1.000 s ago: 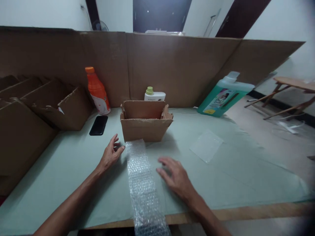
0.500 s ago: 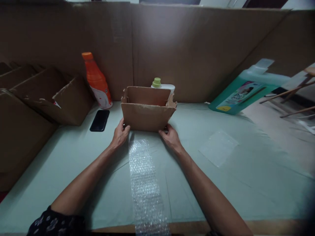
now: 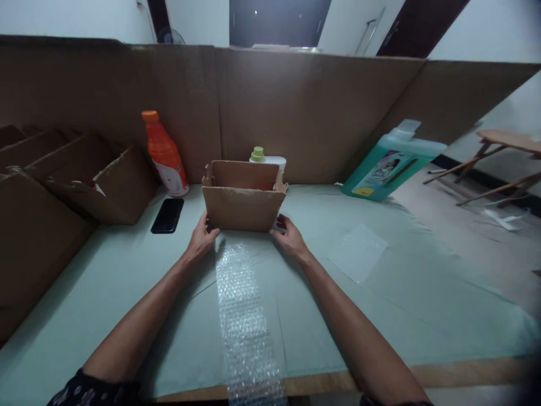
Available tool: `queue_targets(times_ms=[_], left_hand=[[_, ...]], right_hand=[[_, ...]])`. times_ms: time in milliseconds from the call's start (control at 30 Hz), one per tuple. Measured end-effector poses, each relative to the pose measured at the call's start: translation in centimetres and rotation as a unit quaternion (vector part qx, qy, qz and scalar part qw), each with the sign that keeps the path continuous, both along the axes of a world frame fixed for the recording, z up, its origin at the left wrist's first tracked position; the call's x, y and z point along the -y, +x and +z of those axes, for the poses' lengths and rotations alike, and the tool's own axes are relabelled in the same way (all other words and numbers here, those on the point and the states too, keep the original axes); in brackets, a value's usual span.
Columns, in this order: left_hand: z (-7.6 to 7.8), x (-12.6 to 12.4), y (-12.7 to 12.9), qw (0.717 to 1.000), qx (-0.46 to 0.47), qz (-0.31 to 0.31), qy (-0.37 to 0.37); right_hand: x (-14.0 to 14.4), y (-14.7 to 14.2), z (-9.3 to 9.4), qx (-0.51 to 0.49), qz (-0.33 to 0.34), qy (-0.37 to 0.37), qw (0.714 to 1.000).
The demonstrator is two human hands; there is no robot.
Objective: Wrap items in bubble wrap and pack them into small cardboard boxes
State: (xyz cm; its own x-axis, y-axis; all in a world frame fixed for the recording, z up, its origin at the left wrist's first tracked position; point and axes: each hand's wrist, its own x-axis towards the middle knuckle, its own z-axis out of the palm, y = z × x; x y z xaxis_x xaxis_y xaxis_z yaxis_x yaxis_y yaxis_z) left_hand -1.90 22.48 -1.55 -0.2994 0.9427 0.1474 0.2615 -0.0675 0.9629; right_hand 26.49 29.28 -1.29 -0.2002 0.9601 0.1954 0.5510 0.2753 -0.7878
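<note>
**Both hands on the small carton at mid-tabletop**

I see a pale green tabletop (image 3: 401, 293) walled on its far and left sides by tall brown cardboard sheets (image 3: 296, 107), with white room walls and a dark doorway beyond.

At the middle of the tabletop stands a small open cardboard box (image 3: 242, 202), upright, its top flaps ragged. My left hand (image 3: 202, 238) grips its near left bottom corner and my right hand (image 3: 288, 235) grips its near right bottom corner; the fingers of both are curled against the box's sides, so both hands are grasping it. I cannot tell whether the box is lifted or resting on the surface.

Just near of the box, between my forearms, a strip of bubble wrap (image 3: 245, 327) runs toward me and over the near edge of the tabletop. Directly behind the box, touching or almost touching it, a white bottle with a green cap (image 3: 267, 159) shows above the rim.

To the left lies a black phone (image 3: 168, 215), face up, and beyond it an orange bottle (image 3: 164, 153) stands against the cardboard wall. Farther left are open cardboard compartments (image 3: 84, 180). To the right, a flat clear plastic sheet (image 3: 357, 252) lies on the surface, and at the far right a large teal jug (image 3: 391, 160) leans against the wall.
</note>
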Motion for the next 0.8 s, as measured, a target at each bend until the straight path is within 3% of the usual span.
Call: queue_targets(times_ms=[200, 333, 467, 600, 700, 800], left_hand=[[-0.3, 0.4, 1.5, 0.999, -0.019, -0.032, 0.014], [0.4, 1.7, 0.3, 0.998, -0.051, -0.021, -0.011], [1.0, 7.4, -0.9, 0.993, -0.107, -0.022, -0.04], [0.8, 13.9, 0.5, 0.974, -0.192, -0.11, -0.051], [0.5, 15.1, 2.1, 0.951, -0.243, -0.184, -0.047], [0.2, 13.8, 2.8, 0.943, -0.256, -0.211, -0.041]], right_hand=[[-3.1, -2.7, 0.3, 0.005, 0.009, 0.003, 1.0], [-0.6, -1.3, 0.9, 0.014, 0.036, -0.001, 0.999], [8.2, 1.9, 1.0, 0.04, 0.099, 0.015, 0.994], [19.5, 5.0, 0.8, 0.118, 0.237, 0.122, 0.957], [25.9, 6.4, 0.3, 0.161, 0.287, 0.155, 0.931], [29.3, 7.2, -1.3, 0.249, 0.295, 0.194, 0.902]])
